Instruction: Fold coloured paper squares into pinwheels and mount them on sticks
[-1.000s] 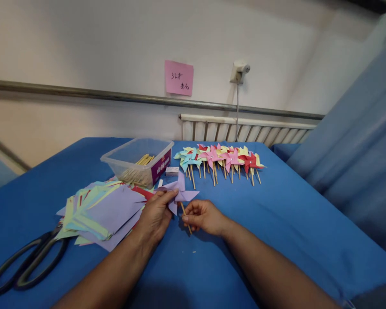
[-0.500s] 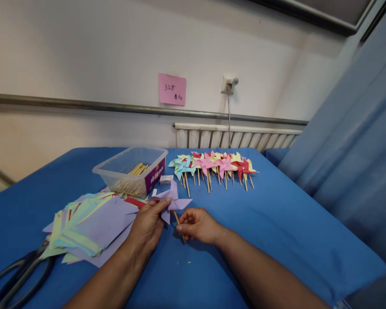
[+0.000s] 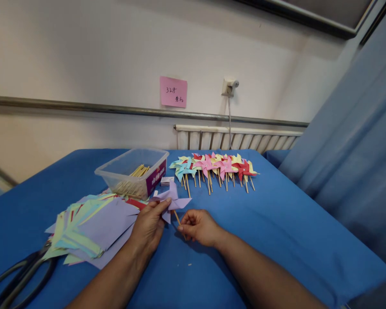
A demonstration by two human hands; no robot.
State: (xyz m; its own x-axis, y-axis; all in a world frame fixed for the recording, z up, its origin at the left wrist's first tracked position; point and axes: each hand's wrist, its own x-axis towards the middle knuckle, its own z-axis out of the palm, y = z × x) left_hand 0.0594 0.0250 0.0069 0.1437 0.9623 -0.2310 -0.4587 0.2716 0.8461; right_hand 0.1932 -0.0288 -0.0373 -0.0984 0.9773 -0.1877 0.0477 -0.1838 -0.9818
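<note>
Little moved: left fingers (image 3: 162,206) narrow, pinching purple pinwheel (image 3: 180,203); right fingers (image 3: 187,228) closed on its stick (image 3: 176,217).

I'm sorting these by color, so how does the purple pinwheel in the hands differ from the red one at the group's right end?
Color: the purple pinwheel is pale, the red pinwheel strongly colored.
Support: the left hand holds the purple pinwheel's paper and the right hand its stick; the red pinwheel is untouched.
Place: the purple pinwheel is nearer the camera, the red pinwheel farther back.
Both have folded blades and a thin stick.
</note>
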